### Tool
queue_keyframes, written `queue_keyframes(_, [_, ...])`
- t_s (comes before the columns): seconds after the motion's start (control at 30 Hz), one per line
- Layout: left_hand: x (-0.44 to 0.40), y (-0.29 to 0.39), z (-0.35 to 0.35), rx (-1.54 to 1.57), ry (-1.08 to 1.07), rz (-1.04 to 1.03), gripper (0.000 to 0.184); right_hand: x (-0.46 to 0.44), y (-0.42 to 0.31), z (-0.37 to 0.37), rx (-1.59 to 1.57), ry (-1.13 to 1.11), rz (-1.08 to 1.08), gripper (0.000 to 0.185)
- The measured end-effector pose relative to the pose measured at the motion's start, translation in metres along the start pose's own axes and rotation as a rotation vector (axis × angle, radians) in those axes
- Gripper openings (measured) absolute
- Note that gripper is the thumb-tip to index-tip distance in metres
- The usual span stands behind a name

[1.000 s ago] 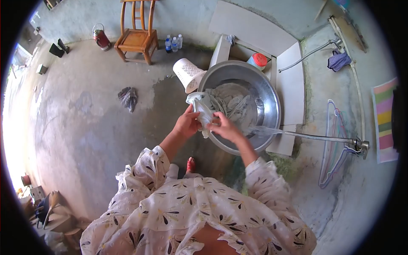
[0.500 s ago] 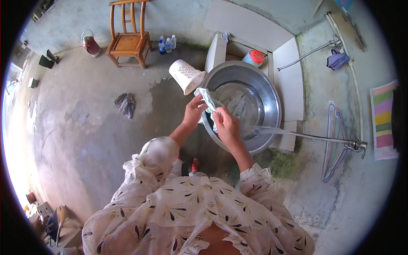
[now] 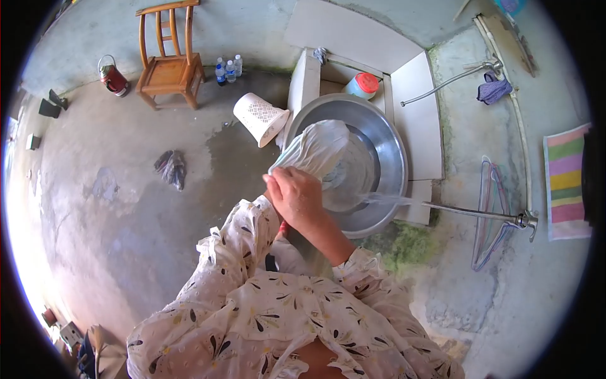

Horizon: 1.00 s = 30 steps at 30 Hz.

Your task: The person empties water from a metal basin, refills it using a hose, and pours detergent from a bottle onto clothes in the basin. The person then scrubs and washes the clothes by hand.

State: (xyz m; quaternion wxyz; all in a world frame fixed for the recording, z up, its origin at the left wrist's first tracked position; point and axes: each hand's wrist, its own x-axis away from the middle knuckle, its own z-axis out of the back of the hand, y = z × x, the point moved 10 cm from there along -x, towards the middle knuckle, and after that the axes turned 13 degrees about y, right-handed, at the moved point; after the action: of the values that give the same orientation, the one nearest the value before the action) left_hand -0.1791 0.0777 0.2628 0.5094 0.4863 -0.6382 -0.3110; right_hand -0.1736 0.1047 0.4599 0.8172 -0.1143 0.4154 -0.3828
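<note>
A pale wet cloth (image 3: pixel 319 146) spreads out over the left part of a large metal basin (image 3: pixel 394 151). My right hand (image 3: pixel 295 194) is closed on the cloth's near end, at the basin's left edge. My left hand is mostly hidden behind the right hand and wrist; only a bit of its forearm shows, so its fingers cannot be made out. Water runs from a metal tap pipe (image 3: pixel 470 211) on the right into the basin, where the water looks cloudy.
A white perforated basket (image 3: pixel 259 118) lies tipped left of the basin. Behind the basin stands a red-lidded tub (image 3: pixel 362 86). A wooden chair (image 3: pixel 169 72), bottles (image 3: pixel 230 71) and a red flask (image 3: pixel 114 80) are further back. A dark cloth (image 3: pixel 171 168) lies on the floor. Hangers (image 3: pixel 486 215) hang at right.
The cloth has gone from bunched between both hands to spread out over the basin. My right hand has moved left, and my left hand has passed out of sight behind it. The view has shifted slightly.
</note>
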Motion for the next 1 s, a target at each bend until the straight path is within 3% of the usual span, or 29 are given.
queue_keyframes(0.03, [0.013,0.003,0.000,-0.055,-0.048,0.015,0.035,-0.001,0.004,-0.008,0.035,-0.130,-0.075,0.018])
queue_keyframes(0.13, [0.020,0.021,-0.009,-0.034,-0.045,-0.025,0.036,-0.019,-0.004,0.005,0.031,-0.101,0.071,0.018])
queue_keyframes(0.17, [0.012,0.030,-0.016,0.027,-0.015,-0.062,0.037,-0.020,0.006,0.000,0.005,-0.301,-0.031,0.022])
queue_keyframes(0.27, [-0.047,0.053,-0.054,0.344,0.071,-0.143,0.038,-0.044,0.007,0.018,-0.005,-0.100,0.216,0.035])
queue_keyframes(0.3, [-0.067,0.056,-0.066,0.471,0.075,-0.142,0.039,-0.042,0.025,0.006,0.080,-0.181,0.199,0.046])
queue_keyframes(0.4, [-0.108,0.064,-0.094,0.829,0.024,-0.107,0.041,-0.029,0.060,-0.023,0.271,-0.409,0.205,0.049])
queue_keyframes(0.43, [-0.111,0.065,-0.100,0.902,-0.018,-0.093,0.041,-0.033,0.062,-0.016,0.180,-0.339,0.229,0.050])
queue_keyframes(0.53, [-0.110,0.077,-0.109,1.039,-0.135,-0.078,0.043,-0.059,0.115,0.029,0.400,-0.175,0.268,0.049])
queue_keyframes(0.7, [-0.082,0.142,-0.145,1.270,-0.260,0.077,0.044,-0.072,0.231,0.098,0.366,-0.059,-0.089,0.041])
queue_keyframes(0.8, [-0.092,0.122,-0.127,1.217,-0.237,-0.037,0.045,-0.060,0.283,0.100,0.019,-0.004,-0.317,0.039])
queue_keyframes(0.83, [-0.098,0.116,-0.119,0.763,-0.168,-0.294,0.044,-0.059,0.278,0.101,-0.143,0.022,-0.363,0.039])
queue_keyframes(0.87, [-0.104,0.119,-0.115,0.526,-0.121,-0.431,0.044,-0.058,0.262,0.096,-0.309,-0.068,-0.380,0.040])
queue_keyframes(0.9, [-0.107,0.125,-0.118,0.509,-0.113,-0.442,0.044,-0.056,0.254,0.093,-0.250,-0.184,-0.334,0.038])
queue_keyframes(0.93, [-0.113,0.125,-0.122,0.726,-0.143,-0.283,0.044,-0.065,0.249,0.103,-0.136,-0.199,-0.196,0.038])
queue_keyframes(1.0, [-0.117,0.132,-0.128,0.938,-0.140,-0.126,0.044,-0.095,0.274,0.145,-0.046,-0.054,-0.271,0.031])
